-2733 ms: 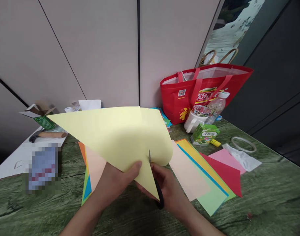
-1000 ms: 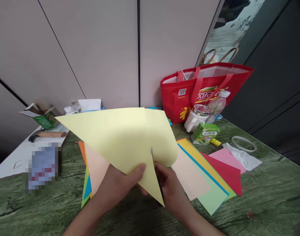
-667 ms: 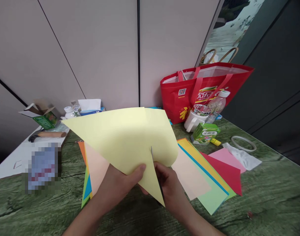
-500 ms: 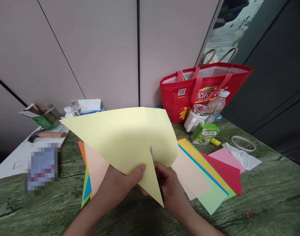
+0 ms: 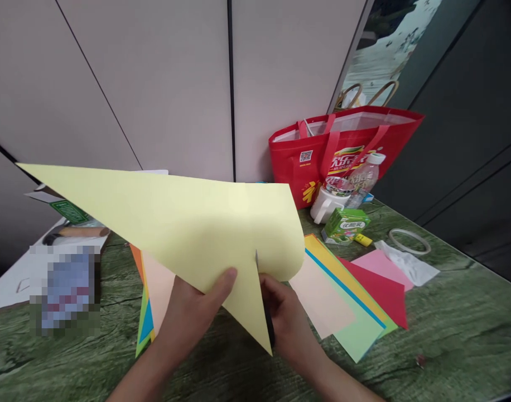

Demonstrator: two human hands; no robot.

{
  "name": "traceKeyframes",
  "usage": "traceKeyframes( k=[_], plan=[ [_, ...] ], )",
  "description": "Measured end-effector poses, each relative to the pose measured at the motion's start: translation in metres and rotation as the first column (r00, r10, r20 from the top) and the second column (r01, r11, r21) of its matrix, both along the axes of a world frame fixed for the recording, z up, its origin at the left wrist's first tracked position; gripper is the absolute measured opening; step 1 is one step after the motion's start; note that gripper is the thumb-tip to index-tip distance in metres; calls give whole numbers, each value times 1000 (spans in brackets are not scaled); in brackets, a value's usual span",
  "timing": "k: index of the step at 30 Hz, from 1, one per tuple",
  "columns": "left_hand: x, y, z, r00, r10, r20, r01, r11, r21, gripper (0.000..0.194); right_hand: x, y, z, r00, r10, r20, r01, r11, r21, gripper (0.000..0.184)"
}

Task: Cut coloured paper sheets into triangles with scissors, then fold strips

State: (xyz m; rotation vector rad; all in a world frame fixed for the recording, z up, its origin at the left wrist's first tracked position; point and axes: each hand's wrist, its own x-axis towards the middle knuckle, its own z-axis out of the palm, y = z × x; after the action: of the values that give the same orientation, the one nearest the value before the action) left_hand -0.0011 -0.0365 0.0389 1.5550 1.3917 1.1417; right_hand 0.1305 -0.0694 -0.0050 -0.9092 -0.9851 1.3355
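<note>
A large pale yellow sheet of paper (image 5: 184,218) is held up in front of me, its right side curling over and a long corner reaching far left. My left hand (image 5: 197,304) pinches its lower edge, thumb on top and fingers hidden underneath. My right hand (image 5: 284,312) is closed around scissors (image 5: 269,324), whose dark handle shows only in part. A bit of the blade pokes through the paper at the top of a slit, just above my right hand. Behind the sheet, coloured papers (image 5: 322,301) lie fanned out on the table.
At the back right stand a red shopping bag (image 5: 287,167), a white mug (image 5: 322,204), a plastic bottle (image 5: 366,176) and a green drink carton (image 5: 345,226). A roll of tape (image 5: 427,248) lies to the right. On the left are a green box (image 5: 69,212) and a pixelated item (image 5: 67,290).
The sheet's left corner has swung out further left and up, flattening that side. Less of the blade shows through the slit. My left hand has shifted slightly left with the paper.
</note>
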Motion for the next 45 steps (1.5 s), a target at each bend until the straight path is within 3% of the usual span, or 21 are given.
traceKeyframes(
  k=[9,17,45],
  plan=[
    [1,-1,2,996,-42,-74,40,999,-36,45,5,2,6,1000,14,14,-14,1000,24,30],
    [0,-3,2,986,19,-165,-10,998,59,39,5,1,5,1000,8,2,-8,1000,24,29],
    [0,-6,-1,994,4,-110,-1,999,34,45,2,1,11,999,-33,27,33,999,-17,24]
  ],
)
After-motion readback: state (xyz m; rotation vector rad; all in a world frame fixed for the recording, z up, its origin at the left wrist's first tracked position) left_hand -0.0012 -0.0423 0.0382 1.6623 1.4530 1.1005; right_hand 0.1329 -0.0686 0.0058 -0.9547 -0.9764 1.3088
